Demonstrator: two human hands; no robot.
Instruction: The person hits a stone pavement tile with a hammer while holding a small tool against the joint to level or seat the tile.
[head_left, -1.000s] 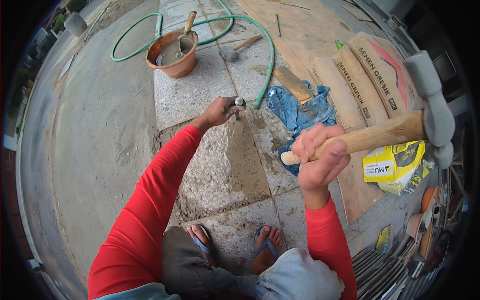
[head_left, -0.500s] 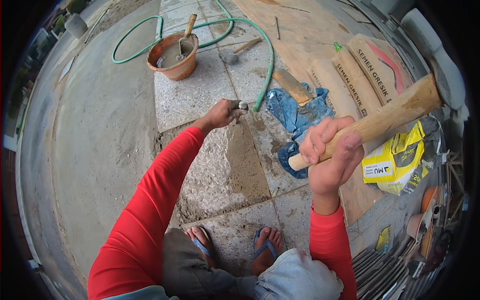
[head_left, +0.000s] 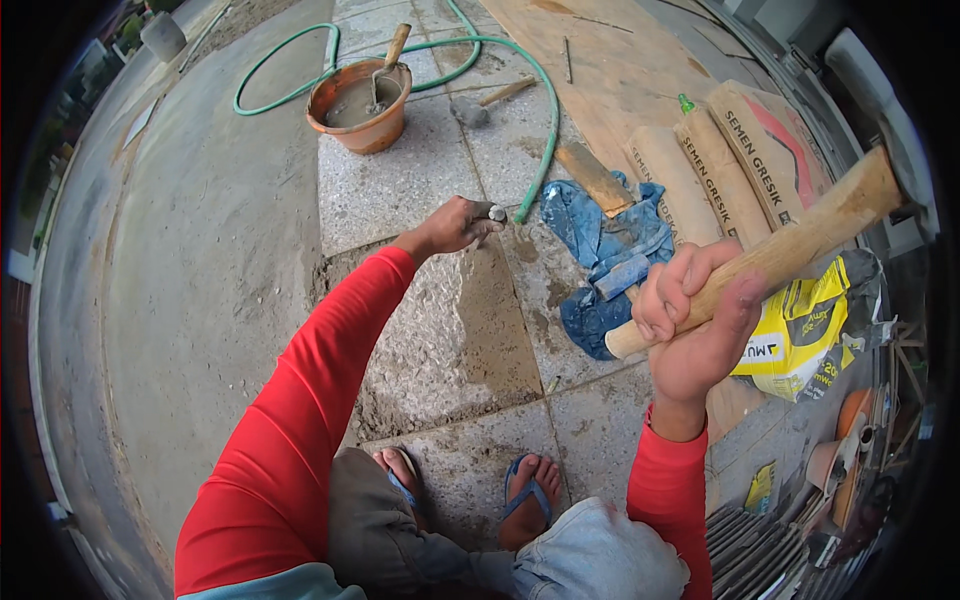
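Observation:
My left hand (head_left: 458, 225) grips an upright metal chisel (head_left: 496, 213) above a rough, chipped paving slab (head_left: 428, 350) with dirt along its edges. My right hand (head_left: 700, 310) is closed round the wooden handle of a large hammer, raised at the right, its grey head (head_left: 890, 130) near the picture's rim. Beyond the chisel lies the end of a green hose (head_left: 550, 110). Below the hammer is a crumpled blue cloth (head_left: 585, 225) with a wooden board (head_left: 590, 178) on it. My sandalled feet stand on the slabs below.
An orange bucket (head_left: 365, 135) of grey mortar holds a trowel. Behind it lies a mallet (head_left: 505, 92). Paper cement sacks (head_left: 750, 150) and a yellow bag (head_left: 800, 360) rest on plywood (head_left: 550, 40) to the right, with clutter beyond. Grey concrete (head_left: 200, 300) spreads along the left.
My right hand has moved rightward with the hammer, whose head has swung farther toward the outer rim. My left hand and the chisel have shifted slightly rightward in the picture.

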